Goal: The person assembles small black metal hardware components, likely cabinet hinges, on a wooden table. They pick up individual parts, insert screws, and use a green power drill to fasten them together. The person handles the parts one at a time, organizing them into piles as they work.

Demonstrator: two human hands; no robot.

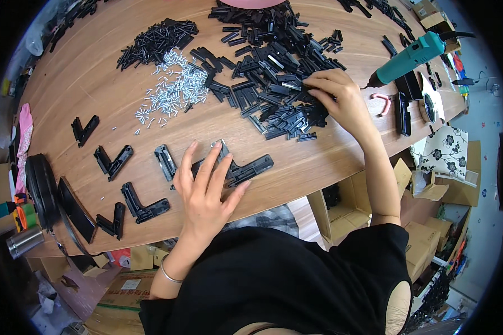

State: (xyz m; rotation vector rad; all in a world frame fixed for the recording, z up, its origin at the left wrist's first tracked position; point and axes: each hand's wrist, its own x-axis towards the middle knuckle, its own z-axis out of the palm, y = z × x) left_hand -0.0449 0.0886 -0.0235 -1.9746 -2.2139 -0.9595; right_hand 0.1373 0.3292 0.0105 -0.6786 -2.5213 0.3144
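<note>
My left hand (201, 192) lies with its fingers spread over black pistol-shaped plastic pieces near the table's front edge. Under and beside its fingers, one L-shaped black piece (254, 169) shows to the right, and a short black part with a silvery strip (165, 162) lies to the left. The palm hides some of what is beneath. My right hand (341, 97) reaches to the right side of a heap of small black plastic parts (279, 84). Its fingers are stretched toward the heap, thumb apart; nothing held shows.
Silver screws (179, 86) and a pile of slim black pieces (156, 43) lie farther back. Several pistol-shaped pieces (142, 204) are at left, near a black case (41, 187). A teal electric screwdriver (411, 57) hangs at right, by a pink hook-shaped piece (382, 104) and tape roll (428, 107).
</note>
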